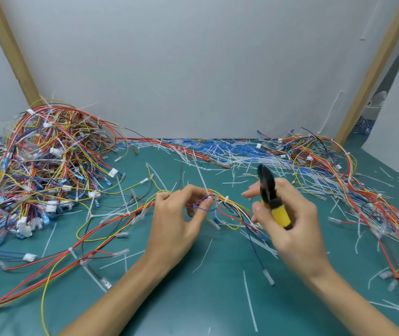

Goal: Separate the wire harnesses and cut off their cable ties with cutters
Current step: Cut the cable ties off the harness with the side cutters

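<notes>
A green mat [193,299] lies near. A grey wall [193,57] stands far, between a left wooden post [11,52] and a right wooden post [373,76].

A green table [193,299] carries wire harnesses [43,166] and cut cable ties [217,151].

Workshop bench, green mat [193,299], heaped wire harnesses [43,161], cut cable ties [220,151]

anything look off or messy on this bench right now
Yes: cable tie offcuts lie strewn over the green mat, thickest along the back wall, with a few among the wire pile at left. It looks like work debris, not damage. Nothing else stands out.
</notes>
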Tool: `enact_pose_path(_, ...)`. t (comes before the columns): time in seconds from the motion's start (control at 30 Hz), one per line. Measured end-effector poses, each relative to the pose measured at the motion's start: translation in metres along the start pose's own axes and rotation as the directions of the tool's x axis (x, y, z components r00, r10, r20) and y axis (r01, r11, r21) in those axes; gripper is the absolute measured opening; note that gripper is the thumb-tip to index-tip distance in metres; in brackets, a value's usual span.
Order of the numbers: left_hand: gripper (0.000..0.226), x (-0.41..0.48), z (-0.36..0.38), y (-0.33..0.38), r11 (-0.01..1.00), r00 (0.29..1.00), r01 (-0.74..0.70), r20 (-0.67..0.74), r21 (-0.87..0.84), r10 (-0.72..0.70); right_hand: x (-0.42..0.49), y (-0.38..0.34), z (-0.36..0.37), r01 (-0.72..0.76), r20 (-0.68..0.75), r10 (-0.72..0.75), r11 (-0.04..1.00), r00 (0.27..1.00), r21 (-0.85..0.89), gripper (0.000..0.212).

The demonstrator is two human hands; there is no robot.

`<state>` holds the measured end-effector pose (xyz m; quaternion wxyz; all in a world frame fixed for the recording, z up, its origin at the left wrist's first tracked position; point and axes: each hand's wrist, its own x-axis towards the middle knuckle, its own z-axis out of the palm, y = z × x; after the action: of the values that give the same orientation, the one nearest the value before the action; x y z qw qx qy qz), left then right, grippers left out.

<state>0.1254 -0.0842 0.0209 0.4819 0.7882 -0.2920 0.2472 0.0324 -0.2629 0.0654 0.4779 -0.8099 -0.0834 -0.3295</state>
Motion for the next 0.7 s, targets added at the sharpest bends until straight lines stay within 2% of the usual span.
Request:
enact_pose_path(0.07, 0.008, 0.000, 0.001, -0.001, 0.997, 0.999, -0.032, -0.003, 0.069, 0.032, -0.006, -0.010, 0.003, 0.257, 0.137, -0.242, 0.960, 0.961, -0.107, 0.029)
enact_pose_path(0.1, 0.012, 0.000, 0.002, -0.002, 0.995, 0.999, -0.045, 0.001, 0.091, 0.045, -0.010, -0.013, 0.006, 0.332, 0.225, -0.300, 0.936, 0.927, -0.118, 0.038)
enact_pose_path(0.17, 0.013, 0.000, 0.002, -0.004, 0.989, 0.998, -0.070, 0.008, 0.133, 0.070, -0.018, -0.016, 0.016, 0.451, 0.399, -0.354, 0.875, 0.846, -0.179, 0.055)
enact_pose_path(0.23, 0.009, 0.001, 0.003, -0.006, 0.981, 0.996, -0.090, -0.006, 0.169, 0.093, -0.024, -0.012, 0.022, 0.509, 0.515, -0.318, 0.812, 0.796, -0.286, 0.066)
enact_pose_path(0.3, 0.008, 0.002, 0.003, -0.008, 0.979, 0.994, -0.109, -0.007, 0.172, 0.112, -0.024, -0.007, 0.022, 0.439, 0.510, -0.233, 0.835, 0.828, -0.332, 0.070)
enact_pose_path(0.4, 0.006, 0.001, 0.002, -0.008, 0.978, 0.990, -0.142, 0.024, 0.150, 0.140, -0.018, -0.004, 0.014, 0.295, 0.377, -0.156, 0.891, 0.913, -0.346, 0.062)
enact_pose_path(0.5, 0.015, 0.001, 0.000, -0.008, 0.992, 0.995, -0.094, 0.038, 0.085, 0.091, -0.010, 0.000, 0.007, 0.196, 0.255, -0.088, 0.877, 0.963, -0.439, 0.054)
enact_pose_path(0.57, 0.019, 0.002, 0.000, -0.008, 0.994, 0.997, -0.071, 0.039, 0.081, 0.068, -0.007, 0.006, 0.004, 0.143, 0.222, -0.034, 0.858, 0.974, -0.493, 0.050)
enact_pose_path(0.63, 0.018, 0.003, -0.003, -0.009, 0.987, 0.996, -0.081, 0.046, 0.138, 0.075, -0.005, 0.012, 0.003, 0.109, 0.213, 0.007, 0.841, 0.977, -0.530, 0.049)
enact_pose_path(0.7, 0.016, 0.005, -0.006, -0.010, 0.954, 0.987, -0.156, 0.075, 0.258, 0.142, -0.004, 0.018, 0.001, 0.100, 0.206, 0.017, 0.834, 0.978, -0.543, 0.047)
